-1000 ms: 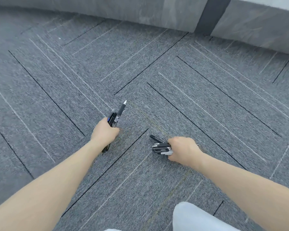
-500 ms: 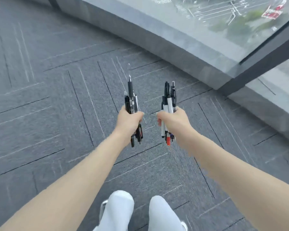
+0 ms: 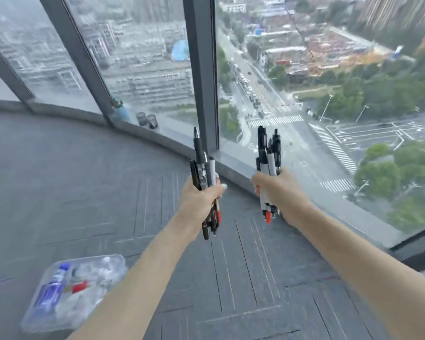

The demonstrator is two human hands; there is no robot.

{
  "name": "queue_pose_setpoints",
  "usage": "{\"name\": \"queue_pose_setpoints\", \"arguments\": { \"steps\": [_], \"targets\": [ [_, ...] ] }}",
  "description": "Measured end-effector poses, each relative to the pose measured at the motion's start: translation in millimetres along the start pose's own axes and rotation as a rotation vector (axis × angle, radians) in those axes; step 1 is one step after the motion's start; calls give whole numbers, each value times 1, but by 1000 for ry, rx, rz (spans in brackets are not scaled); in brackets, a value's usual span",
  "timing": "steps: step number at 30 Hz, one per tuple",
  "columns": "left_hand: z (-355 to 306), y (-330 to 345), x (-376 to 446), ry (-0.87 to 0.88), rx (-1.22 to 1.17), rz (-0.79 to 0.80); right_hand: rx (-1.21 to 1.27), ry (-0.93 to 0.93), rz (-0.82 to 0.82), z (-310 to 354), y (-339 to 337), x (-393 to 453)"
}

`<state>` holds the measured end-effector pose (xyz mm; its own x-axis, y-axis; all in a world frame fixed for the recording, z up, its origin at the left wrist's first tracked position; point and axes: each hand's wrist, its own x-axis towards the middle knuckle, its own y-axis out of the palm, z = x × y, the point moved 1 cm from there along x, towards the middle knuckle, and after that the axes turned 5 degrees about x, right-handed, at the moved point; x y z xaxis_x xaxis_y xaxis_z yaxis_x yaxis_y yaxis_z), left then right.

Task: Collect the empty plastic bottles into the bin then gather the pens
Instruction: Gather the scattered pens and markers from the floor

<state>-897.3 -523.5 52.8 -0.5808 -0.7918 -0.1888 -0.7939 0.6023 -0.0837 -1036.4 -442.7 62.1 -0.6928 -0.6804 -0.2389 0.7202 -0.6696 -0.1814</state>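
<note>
In the head view, by the tall window (image 3: 145,57), the person holds both arms out over the grey carpet (image 3: 71,192). What could go wrong? Each fist holds many pens at once, so one pen could slip out and drop to the floor if a grip gets loose. The picture is a bit blurry, so the pens cannot be counted.

The left hand (image 3: 201,197) is closed tight around the left bunch of pens (image 3: 204,168). These pens stand upright, with tips above the fist and ends sticking out below. The right hand (image 3: 277,190) is closed tight around the right bunch of pens (image 3: 268,153), also upright. The two bunches are near each other but do not touch.

The clear plastic bin (image 3: 35,322) sits on the carpet down by the left arm. The plastic bottles (image 3: 52,288) already lie inside it. It looks like the bottle part is done and the pens are gathered.
</note>
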Motion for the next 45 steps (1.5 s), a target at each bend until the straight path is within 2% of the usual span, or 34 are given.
{"name": "queue_pose_setpoints", "arguments": {
  "steps": [4,7,11,16,23,33,41,45],
  "targets": [
    [-88,-65,-26,95,27,-179,-12,-209,94,121,53,-30],
    [-135,-109,-50,163,5,-322,3,-335,194,187,92,-56],
    [-171,-163,-82,174,-48,-465,24,-418,314,239,145,-86],
    [-186,-234,-122,182,-77,-661,20,-480,567,271,222,-120],
    [-179,-311,-185,220,-80,-945,28,-499,871,280,325,-169],
    [-108,-407,-313,152,-231,-1405,74,-324,1375,237,472,-297],
    [-26,-521,-453,115,-314,-1635,27,-198,1497,168,601,-445],
    [11,-583,-520,20,-222,-1714,15,-108,1508,135,663,-525]
  ]
}}
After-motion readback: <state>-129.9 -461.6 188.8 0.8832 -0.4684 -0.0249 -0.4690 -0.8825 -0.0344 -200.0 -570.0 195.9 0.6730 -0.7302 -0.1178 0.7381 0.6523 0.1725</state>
